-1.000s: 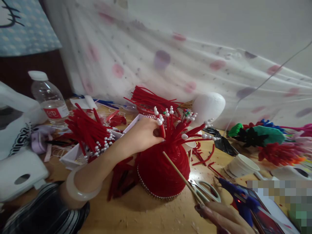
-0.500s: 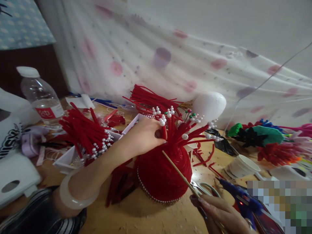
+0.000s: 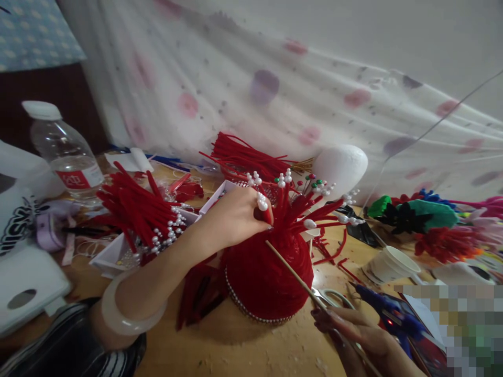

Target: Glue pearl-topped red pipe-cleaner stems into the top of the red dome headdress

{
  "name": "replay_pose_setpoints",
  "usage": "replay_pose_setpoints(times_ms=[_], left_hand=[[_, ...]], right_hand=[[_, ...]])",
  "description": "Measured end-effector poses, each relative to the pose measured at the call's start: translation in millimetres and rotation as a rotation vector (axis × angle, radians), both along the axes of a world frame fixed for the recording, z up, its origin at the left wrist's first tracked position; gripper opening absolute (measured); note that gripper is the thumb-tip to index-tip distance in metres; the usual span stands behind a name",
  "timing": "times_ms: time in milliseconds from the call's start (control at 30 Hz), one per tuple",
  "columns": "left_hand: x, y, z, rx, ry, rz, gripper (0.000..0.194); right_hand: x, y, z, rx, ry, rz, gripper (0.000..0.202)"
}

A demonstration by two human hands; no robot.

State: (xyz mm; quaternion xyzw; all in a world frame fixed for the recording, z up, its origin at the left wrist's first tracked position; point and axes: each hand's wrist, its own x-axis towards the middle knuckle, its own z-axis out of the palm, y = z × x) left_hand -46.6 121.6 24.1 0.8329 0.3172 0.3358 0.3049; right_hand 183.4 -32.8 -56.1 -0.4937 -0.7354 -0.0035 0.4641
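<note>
A red dome-shaped piece [image 3: 267, 277] with a beaded lower rim stands on the wooden table [image 3: 220, 356]. Red fuzzy stems tipped with white pearl clusters [image 3: 285, 178] rise from its top. My left hand [image 3: 239, 217] pinches one pearl-tipped red stem [image 3: 266, 212] at the upper left of the dome. My right hand [image 3: 353, 330] holds a thin wooden stick [image 3: 291, 269], its tip close to the dome's surface just under my left fingers. Scissors [image 3: 330, 298] lie partly behind my right hand.
A blue glue gun [image 3: 387, 314] with a red light and a paper cup [image 3: 393, 264] are at the right. Pearl-tipped red stems [image 3: 135, 204], a white box [image 3: 112, 256] and a water bottle [image 3: 65, 157] stand left. A white foam head form [image 3: 341, 166] is behind.
The whole view has shifted slightly. Both hands keep their grips, and the stick's tip stays near the dome under my left fingers. The dome appears slightly turned.
</note>
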Motion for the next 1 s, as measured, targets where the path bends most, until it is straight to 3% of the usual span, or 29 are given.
replay_pose_setpoints(times_ms=[100,233,367,500,600,800,867,1000], left_hand=[[0.1,0.7,-0.5,-0.028,-0.007,-0.003,0.01],[0.2,1.2,-0.4,-0.002,0.002,0.021,0.011],[-0.3,2.0,-0.7,-0.001,-0.042,0.051,0.01],[1.1,7.4,-1.2,-0.112,-0.037,0.057,0.011],[3.3,13.0,-4.7,-0.175,-0.089,0.074,0.013],[6.2,16.2,-15.2,-0.4,-0.184,-0.029,0.022],[6.0,16.2,-15.7,-0.385,-0.172,-0.015,0.02],[3.6,17.2,-12.0,-0.214,-0.108,0.01,0.015]], right_hand=[[2.7,4.8,-9.2,-0.088,-0.039,-0.018,0.022],[14.4,2.5,-12.0,0.038,-0.07,-0.083,0.017],[22.4,2.4,-10.3,0.079,-0.161,-0.041,0.018],[15.3,1.7,-1.8,0.073,-0.217,-0.015,0.019],[1.4,-3.2,8.8,0.063,-0.207,-0.061,0.022],[-18.4,-10.7,23.0,0.035,-0.238,-0.202,0.023],[-19.8,-12.2,22.8,0.01,-0.226,-0.246,0.023],[-22.1,-10.9,20.0,-0.004,-0.114,-0.189,0.023]])
